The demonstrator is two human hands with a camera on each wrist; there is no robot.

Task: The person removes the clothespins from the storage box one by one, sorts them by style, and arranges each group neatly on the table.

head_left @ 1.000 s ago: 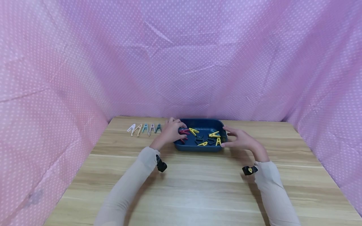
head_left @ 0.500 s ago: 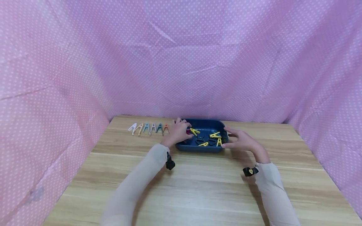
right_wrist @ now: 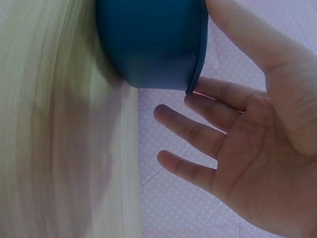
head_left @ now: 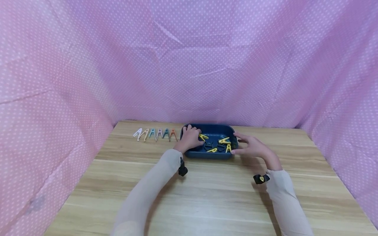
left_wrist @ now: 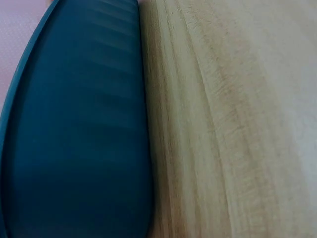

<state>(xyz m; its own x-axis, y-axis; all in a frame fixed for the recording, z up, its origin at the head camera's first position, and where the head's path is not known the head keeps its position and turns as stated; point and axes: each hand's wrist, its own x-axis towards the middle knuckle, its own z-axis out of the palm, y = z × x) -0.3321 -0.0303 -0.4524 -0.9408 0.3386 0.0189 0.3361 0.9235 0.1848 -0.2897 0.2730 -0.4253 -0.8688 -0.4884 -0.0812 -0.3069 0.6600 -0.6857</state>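
A dark blue tray stands at the back of the table. My left hand reaches over its left end, fingers pointing down inside. What those fingers touch is hidden, and the left wrist view shows only the tray's outer wall. Close to the left fingertips lies a yellow clothespin. Other yellow clothespins and dark round-bodied clips lie further right in the tray. At the tray's right end, my right hand touches the rim with thumb and forefingers extended; the remaining fingers are spread in the air.
Left of the tray, several clothespins stand in a row along the table's back, from a white one to an orange one. Pink dotted cloth hangs behind the wooden table and on both sides.
My left hand has moved right, further into the tray, covering the red clothespins seen earlier there. The orange clothespin in the row has come into view. My right hand stays at the rim.
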